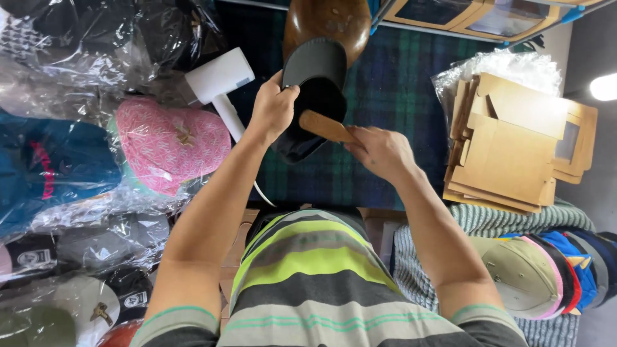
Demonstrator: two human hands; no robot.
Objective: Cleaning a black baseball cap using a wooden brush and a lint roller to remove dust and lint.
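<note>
Black cap [313, 96], left hand [273, 109] gripping it, right hand [380, 151] pinching wooden brush [326, 126]

The person wears a short-sleeved knit shirt with horizontal stripes [308, 283] in charcoal grey, lime yellow-green and pale grey, with thin mint-green lines running between the broader bands. Each sleeve ends above the elbow in a narrow mint-green line over a dark hem. Both forearms are bare, without watch, bracelet or glove. The left hand [273, 109] and the right hand [380, 153] show no rings.
</note>
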